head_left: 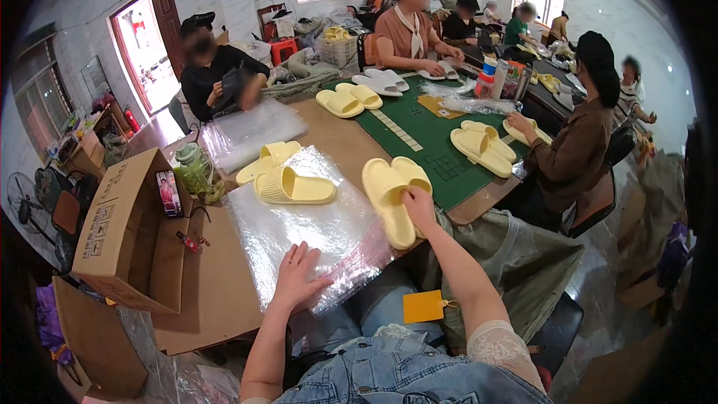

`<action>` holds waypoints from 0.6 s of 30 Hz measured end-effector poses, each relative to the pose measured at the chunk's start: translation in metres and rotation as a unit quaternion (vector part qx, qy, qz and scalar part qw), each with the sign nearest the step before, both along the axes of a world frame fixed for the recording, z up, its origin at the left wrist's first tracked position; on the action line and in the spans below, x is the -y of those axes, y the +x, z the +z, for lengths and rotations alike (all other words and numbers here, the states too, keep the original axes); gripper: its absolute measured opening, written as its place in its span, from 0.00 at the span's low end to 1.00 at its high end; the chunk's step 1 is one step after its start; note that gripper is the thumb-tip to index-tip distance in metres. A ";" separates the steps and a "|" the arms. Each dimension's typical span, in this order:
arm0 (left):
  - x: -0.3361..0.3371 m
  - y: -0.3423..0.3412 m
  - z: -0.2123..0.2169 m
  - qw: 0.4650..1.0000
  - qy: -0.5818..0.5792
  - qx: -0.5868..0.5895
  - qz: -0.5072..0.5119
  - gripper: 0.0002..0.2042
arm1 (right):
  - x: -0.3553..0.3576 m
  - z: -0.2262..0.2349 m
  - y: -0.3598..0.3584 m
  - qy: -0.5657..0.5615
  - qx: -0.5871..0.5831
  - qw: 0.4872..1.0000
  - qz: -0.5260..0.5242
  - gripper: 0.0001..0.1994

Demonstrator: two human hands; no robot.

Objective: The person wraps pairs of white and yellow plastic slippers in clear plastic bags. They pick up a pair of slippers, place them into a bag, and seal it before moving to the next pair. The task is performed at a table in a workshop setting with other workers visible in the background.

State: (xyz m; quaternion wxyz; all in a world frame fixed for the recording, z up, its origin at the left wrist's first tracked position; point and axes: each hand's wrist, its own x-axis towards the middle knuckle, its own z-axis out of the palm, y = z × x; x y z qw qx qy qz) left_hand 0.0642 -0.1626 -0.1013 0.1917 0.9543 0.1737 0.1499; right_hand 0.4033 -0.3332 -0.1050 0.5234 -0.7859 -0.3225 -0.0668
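My left hand [301,275] lies flat, fingers stretched, on a stack of clear plastic bags [262,232] at the table's near edge. A pair of pale yellow slippers [387,213] is in the grip of my right hand [420,208], just right of the stack; the fingertips are partly hidden inside the strap. On the stack's far part rests a ribbed yellow slipper [295,185], overlapping its mate [268,161] behind it.
An open cardboard box [123,232] with a phone [169,194] on it stands left, beside a green jug [193,168]. More yellow slippers [482,148] and white slippers [378,82] lie on a green mat [419,131]. Co-workers sit around the tables.
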 end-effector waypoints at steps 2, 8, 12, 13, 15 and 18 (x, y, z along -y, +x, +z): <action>0.002 0.002 0.000 0.999 -0.018 0.033 0.010 0.33 | 0.016 0.011 -0.003 0.038 -0.026 0.998 -0.049 0.12; 0.001 0.011 -0.016 0.995 0.021 0.100 0.012 0.20 | 0.081 0.013 -0.036 0.252 -0.211 0.942 0.071 0.11; 0.002 0.015 -0.015 0.993 0.021 0.109 0.030 0.15 | 0.100 0.024 -0.082 0.242 -0.235 0.927 0.165 0.10; 0.000 0.016 -0.013 0.993 0.011 0.112 0.033 0.15 | 0.100 0.029 -0.092 0.196 -0.236 0.940 0.151 0.10; 0.001 0.014 -0.008 0.990 0.000 0.127 0.059 0.12 | 0.093 0.024 -0.110 0.195 -0.242 0.935 0.173 0.08; 0.000 0.009 0.000 0.985 -0.033 0.144 0.086 0.10 | 0.085 0.033 -0.129 0.094 -0.150 0.959 0.222 0.07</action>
